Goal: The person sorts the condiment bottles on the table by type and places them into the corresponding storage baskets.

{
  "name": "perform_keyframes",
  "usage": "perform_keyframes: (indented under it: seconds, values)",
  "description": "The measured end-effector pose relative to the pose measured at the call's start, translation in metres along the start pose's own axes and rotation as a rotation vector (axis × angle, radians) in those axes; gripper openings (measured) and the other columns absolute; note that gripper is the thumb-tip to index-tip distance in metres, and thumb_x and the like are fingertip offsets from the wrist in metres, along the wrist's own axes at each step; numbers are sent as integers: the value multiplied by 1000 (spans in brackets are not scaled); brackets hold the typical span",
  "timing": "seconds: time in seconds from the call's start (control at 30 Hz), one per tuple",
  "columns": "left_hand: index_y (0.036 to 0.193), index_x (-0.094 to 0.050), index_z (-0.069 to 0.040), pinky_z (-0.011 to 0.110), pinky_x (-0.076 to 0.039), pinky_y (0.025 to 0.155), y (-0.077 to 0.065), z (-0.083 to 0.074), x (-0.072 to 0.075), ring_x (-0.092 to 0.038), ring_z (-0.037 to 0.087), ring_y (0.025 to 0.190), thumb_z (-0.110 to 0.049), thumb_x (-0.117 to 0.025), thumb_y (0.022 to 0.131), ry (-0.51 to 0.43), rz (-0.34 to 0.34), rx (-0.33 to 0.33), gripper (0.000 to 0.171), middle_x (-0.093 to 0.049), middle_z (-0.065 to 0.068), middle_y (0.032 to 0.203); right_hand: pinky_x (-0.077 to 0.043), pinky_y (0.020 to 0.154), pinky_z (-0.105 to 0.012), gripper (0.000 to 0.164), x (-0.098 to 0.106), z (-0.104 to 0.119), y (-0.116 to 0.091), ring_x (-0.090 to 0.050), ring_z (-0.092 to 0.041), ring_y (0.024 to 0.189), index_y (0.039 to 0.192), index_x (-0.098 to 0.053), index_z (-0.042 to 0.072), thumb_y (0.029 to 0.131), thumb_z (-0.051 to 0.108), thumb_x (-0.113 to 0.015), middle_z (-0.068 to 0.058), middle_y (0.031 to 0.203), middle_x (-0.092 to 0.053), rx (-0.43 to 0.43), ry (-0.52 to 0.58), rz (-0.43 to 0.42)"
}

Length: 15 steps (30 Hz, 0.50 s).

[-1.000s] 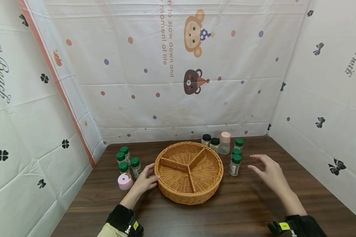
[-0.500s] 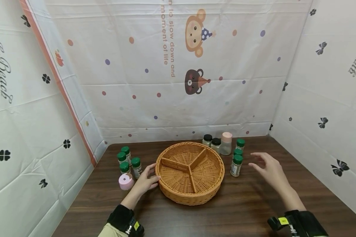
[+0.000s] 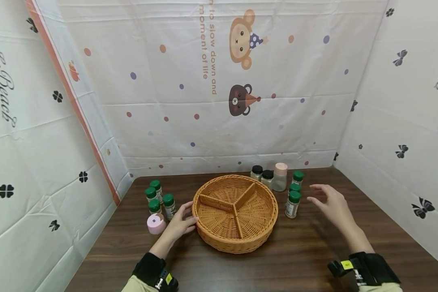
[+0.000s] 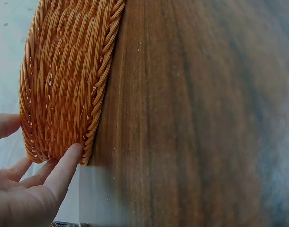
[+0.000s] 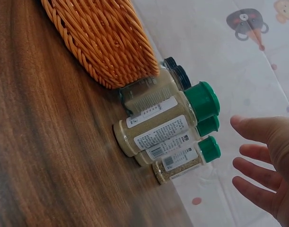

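A round wicker basket [image 3: 237,239] with three compartments stands mid-table. My left hand [image 3: 179,224] rests against its left outer wall; in the left wrist view its fairly straight fingers [image 4: 64,172] touch the woven side. To the right, three green-capped spice jars [image 3: 292,207] stand in a row. Just right of them my right hand [image 3: 332,205] hovers, fingers spread and slightly bent, holding nothing. The right wrist view shows a gap between that hand and the nearest green cap [image 5: 201,101]. Labels with small print and a barcode show on these jars.
Left of the basket stand several green-capped jars [image 3: 169,207] and a pink-lidded container [image 3: 155,224]. Behind its right edge are two black-capped jars [image 3: 267,178] and a pink-capped bottle [image 3: 280,180]. Printed white cloth [image 3: 168,138] encloses the wooden table [image 3: 219,271].
My right hand has shifted slightly upward in the head view, staying near the jars. The left hand keeps touching the basket. The whole scene drifts slightly rightward in view.
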<state>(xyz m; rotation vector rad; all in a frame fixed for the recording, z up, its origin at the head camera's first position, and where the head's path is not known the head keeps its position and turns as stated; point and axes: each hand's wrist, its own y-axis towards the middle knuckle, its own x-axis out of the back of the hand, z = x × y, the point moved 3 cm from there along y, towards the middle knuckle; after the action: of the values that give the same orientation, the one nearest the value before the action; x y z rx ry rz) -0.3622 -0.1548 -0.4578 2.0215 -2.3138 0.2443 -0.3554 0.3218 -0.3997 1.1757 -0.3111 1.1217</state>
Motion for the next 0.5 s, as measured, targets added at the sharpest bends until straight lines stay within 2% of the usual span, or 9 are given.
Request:
perform_keyframes:
  seconds: [0.5]
  values:
    - [153, -30, -5, 55, -53, 97, -1, -1, -2, -43, 51, 137, -2, -58, 97, -2, 4, -14, 63, -32, 33, 155, -53, 84, -60, 41, -10, -12, 10, -64, -45, 105, 125, -61, -1, 90, 16, -74, -27, 120, -63, -51, -18, 26]
